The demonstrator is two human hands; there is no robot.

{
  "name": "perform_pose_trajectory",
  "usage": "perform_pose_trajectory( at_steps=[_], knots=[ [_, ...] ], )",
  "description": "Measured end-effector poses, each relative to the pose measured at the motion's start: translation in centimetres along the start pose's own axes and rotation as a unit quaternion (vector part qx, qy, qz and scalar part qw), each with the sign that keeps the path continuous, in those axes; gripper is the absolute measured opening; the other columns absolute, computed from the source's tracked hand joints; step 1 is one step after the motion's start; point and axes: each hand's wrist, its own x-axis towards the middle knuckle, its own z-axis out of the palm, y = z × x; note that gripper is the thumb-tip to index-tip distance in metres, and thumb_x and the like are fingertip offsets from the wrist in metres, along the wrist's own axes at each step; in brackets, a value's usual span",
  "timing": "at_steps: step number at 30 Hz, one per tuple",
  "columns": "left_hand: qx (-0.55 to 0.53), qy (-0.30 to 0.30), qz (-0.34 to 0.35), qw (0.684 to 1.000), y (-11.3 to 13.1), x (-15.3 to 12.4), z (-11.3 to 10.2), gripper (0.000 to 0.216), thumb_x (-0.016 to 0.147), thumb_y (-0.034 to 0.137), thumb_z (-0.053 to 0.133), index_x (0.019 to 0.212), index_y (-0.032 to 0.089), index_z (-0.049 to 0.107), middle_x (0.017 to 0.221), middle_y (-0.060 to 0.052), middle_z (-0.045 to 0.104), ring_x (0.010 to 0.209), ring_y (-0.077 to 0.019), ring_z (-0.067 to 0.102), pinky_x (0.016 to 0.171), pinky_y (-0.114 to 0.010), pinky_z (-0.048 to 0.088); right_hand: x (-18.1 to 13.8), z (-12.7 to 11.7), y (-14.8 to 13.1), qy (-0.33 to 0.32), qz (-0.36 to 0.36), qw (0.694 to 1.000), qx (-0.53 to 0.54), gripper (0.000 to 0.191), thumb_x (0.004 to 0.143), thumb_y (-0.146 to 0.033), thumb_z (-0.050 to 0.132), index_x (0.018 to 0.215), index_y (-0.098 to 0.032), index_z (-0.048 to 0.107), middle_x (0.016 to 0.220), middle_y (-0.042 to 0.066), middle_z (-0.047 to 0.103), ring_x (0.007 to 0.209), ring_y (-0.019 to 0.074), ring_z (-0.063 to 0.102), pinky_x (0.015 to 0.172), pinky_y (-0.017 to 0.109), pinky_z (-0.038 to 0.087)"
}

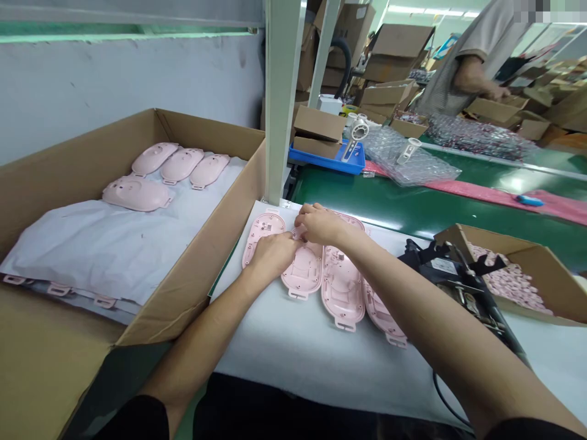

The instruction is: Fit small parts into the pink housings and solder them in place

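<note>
Both hands are right down on a row of pale pink plastic shells (305, 269), smooth oval housings lying ribbed side up on a soft white foam sheet (293, 360). The left hand (270, 256) sits curled over the first shell, and the right hand (318, 224) is bunched narrow just beside it, fingertips (300, 225) on the second one. Can't tell if either is actually gripping. Left of the row, a cardboard box (206, 244) holds more shells (153, 157) on a white plastic bag (105, 250). Right of the row sit a black machine (452, 269) and a box of small pink bits (509, 281).
</note>
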Motion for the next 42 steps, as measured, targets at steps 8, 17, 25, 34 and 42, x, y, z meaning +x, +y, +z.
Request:
perform_pose_trajectory(
  at_steps=[8, 17, 25, 34, 42],
  knots=[
    [-0.317, 0.110, -0.088, 0.938, -0.4, -2.8, -2.8, 0.071, 0.104, 0.046, -0.012, 0.159, 0.018, 0.024, 0.115, -0.011, 0.066, 0.085, -0.0164, 0.064, 0.074, -0.028, 0.052, -3.3, -3.6, -5.4, 0.116, -0.073, 0.981, 0.136, 0.025, 0.100, -0.027, 0.054, 0.121, -0.023, 0.066, 0.108, 0.006, 0.066, 0.093, 0.0178, 0.062, 0.085, 0.031, 0.051],
    [-0.837, 0.110, -0.126, 0.521, -0.2, -4.6, -3.9, 0.052, 0.105, 0.052, 0.034, 0.130, 0.014, 0.061, 0.105, -0.009, 0.067, 0.098, -0.0196, 0.065, 0.083, -0.027, 0.051, -3.1, -1.1, -9.7, 0.200, -0.186, 0.958, 0.083, 0.021, 0.099, -0.026, 0.057, 0.104, -0.018, 0.076, 0.102, 0.011, 0.065, 0.092, 0.0228, 0.063, 0.084, 0.040, 0.054],
    [-0.837, 0.175, -0.099, 0.509, -1.7, -5.3, -2.4, 0.012, 0.088, 0.023, 0.069, 0.093, 0.013, 0.072, 0.087, -0.002, 0.064, 0.072, -0.0078, 0.056, 0.063, -0.018, 0.042, -1.1, -1.5, -8.5, 0.138, -0.012, 0.886, 0.443, 0.022, 0.085, -0.042, 0.079, 0.099, -0.025, 0.079, 0.098, 0.003, 0.078, 0.092, 0.0210, 0.073, 0.085, 0.033, 0.057],
    [-0.769, 0.210, -0.086, 0.598, -3.0, -5.6, -1.6, 0.041, 0.067, 0.027, 0.092, 0.103, 0.015, 0.077, 0.088, -0.003, 0.071, 0.073, -0.0093, 0.059, 0.069, -0.021, 0.047, 0.2, -1.0, -8.5, 0.128, 0.014, 0.885, 0.448, 0.028, 0.081, -0.050, 0.080, 0.092, -0.024, 0.080, 0.094, 0.003, 0.078, 0.085, 0.0207, 0.072, 0.080, 0.033, 0.055],
    [-0.750, 0.245, -0.100, 0.606, -3.0, -5.7, -1.3, 0.037, 0.066, 0.035, 0.091, 0.096, 0.018, 0.078, 0.089, -0.004, 0.076, 0.071, -0.0096, 0.065, 0.072, -0.022, 0.052, -1.4, -1.3, -8.6, 0.176, -0.040, 0.915, 0.362, 0.013, 0.092, -0.038, 0.071, 0.098, -0.030, 0.079, 0.100, -0.002, 0.078, 0.092, 0.0175, 0.073, 0.085, 0.030, 0.055]
  ],
)
